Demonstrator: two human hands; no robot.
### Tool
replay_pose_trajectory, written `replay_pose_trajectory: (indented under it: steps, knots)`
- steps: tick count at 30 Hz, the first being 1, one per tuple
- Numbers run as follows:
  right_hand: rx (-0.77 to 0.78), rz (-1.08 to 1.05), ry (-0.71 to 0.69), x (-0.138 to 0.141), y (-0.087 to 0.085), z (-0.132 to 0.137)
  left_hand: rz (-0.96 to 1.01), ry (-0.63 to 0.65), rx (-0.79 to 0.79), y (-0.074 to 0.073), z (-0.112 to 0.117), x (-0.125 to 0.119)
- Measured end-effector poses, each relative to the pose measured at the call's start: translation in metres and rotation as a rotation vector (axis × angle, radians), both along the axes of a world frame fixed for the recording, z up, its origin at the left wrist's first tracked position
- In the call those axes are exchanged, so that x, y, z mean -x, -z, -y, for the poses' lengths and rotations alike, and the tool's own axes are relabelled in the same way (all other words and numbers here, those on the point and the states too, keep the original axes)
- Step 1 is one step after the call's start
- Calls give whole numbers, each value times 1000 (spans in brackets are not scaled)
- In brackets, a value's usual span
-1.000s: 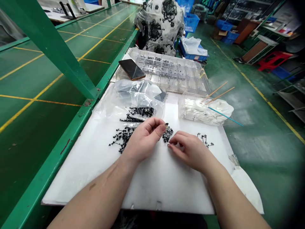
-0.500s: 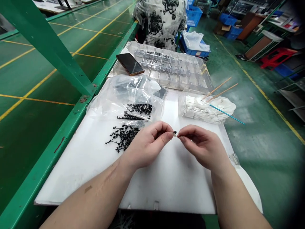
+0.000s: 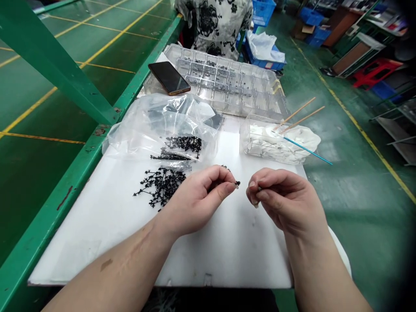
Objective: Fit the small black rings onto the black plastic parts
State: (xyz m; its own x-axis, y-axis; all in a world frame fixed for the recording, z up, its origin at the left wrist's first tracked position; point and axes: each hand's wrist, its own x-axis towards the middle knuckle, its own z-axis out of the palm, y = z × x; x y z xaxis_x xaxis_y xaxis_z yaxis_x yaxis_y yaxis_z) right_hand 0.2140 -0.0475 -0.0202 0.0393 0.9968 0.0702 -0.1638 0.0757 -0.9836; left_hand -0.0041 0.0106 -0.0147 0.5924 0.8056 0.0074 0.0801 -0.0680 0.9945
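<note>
Left hand (image 3: 195,201): thumb and forefinger pinch a tiny black plastic part (image 3: 238,183) above a flat white board (image 3: 224,260), beside branched black sprues (image 3: 160,186). Right hand (image 3: 282,197): fingertips (image 3: 251,184) pressed together on a tiny dark piece (image 3: 259,189).

Ahead of the grip and slightly left, a plastic bag (image 3: 162,125) lies on the white board (image 3: 227,255). Farther ahead sits a compartment tray (image 3: 247,106), with a phone (image 3: 169,78) lying across its left corner. Ahead and to the right, a plastic box (image 3: 250,138) holds white cloth (image 3: 286,141), and two wooden sticks (image 3: 299,110) and a blue stick (image 3: 308,151) jut from it. Left of the grip runs a green bench frame (image 3: 61,195). Far ahead, beyond the tray, is a co-worker in a floral top (image 3: 212,26), beside a blue crate (image 3: 263,11). A red stool (image 3: 375,71) stands far to the right.
</note>
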Motion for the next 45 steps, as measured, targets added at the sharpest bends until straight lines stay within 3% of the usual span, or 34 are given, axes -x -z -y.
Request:
replay_pose_trajectory:
  steps: [9,18,34,40,45]
  knots:
    - [-84,148,75,5,3,0,-37,22,-72,0,1,-2]
    - [-111,204,30,10,4,1,-35,45,-140,2,4,-3]
    - [-91,239,16,9,4,-1,-46,44,-251,3,3,-3]
    - [34,157,-35,10,2,-3,-31,43,-329,5,1,-3]
    - [53,229,-76,8,3,-3,-21,19,-372,10,1,-3]
